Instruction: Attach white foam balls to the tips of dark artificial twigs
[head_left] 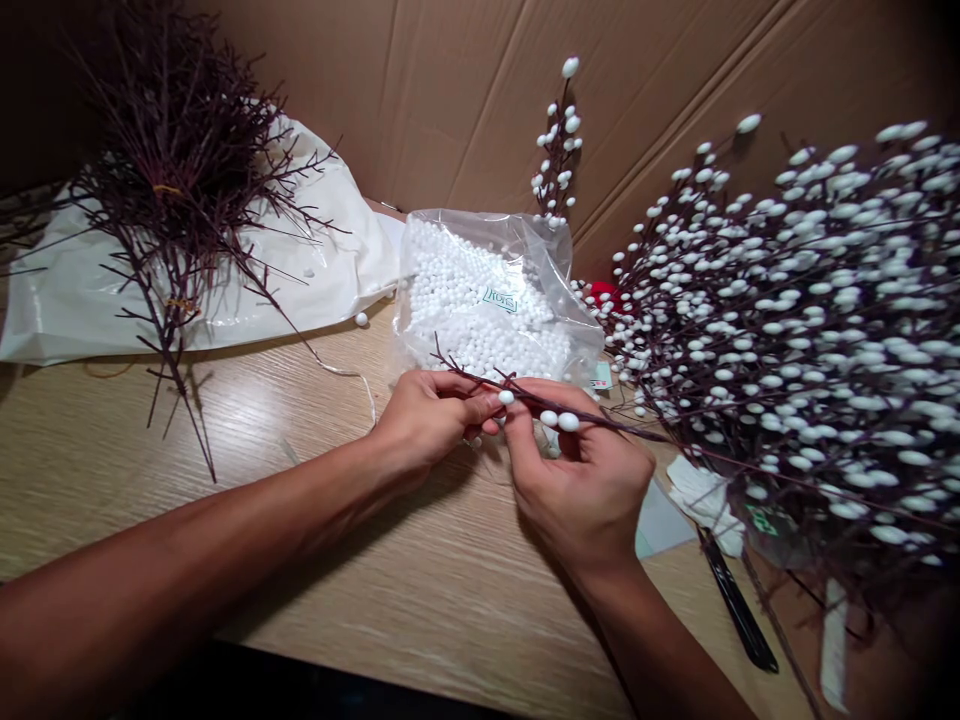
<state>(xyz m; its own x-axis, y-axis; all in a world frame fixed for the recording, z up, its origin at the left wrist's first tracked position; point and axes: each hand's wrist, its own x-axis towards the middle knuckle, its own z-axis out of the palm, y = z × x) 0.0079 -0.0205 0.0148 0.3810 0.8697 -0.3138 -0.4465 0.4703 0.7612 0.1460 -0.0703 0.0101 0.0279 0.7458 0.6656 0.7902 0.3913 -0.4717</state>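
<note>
Twig (pixel 624 427) sits pinched in my right fingers (pixel 519 436); my closed left fingers (pixel 478 407) touch a white bead (pixel 506 397), grip unclear. Soft, steady pinching should stop bending.

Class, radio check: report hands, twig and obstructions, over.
Right hand gripping dark twig. Left hand at its forked end, exact grip unclear. Three white beads visible along twig; bead bag close beyond hands, not blocking.

Both forearms reached in from the lower corners, left hand (pixel 429 425) and right hand (pixel 581 470) nearly meeting mid-view, fingers bent, thumb tips close together, right wrist angled up and inward, left forearm slanting across.
</note>
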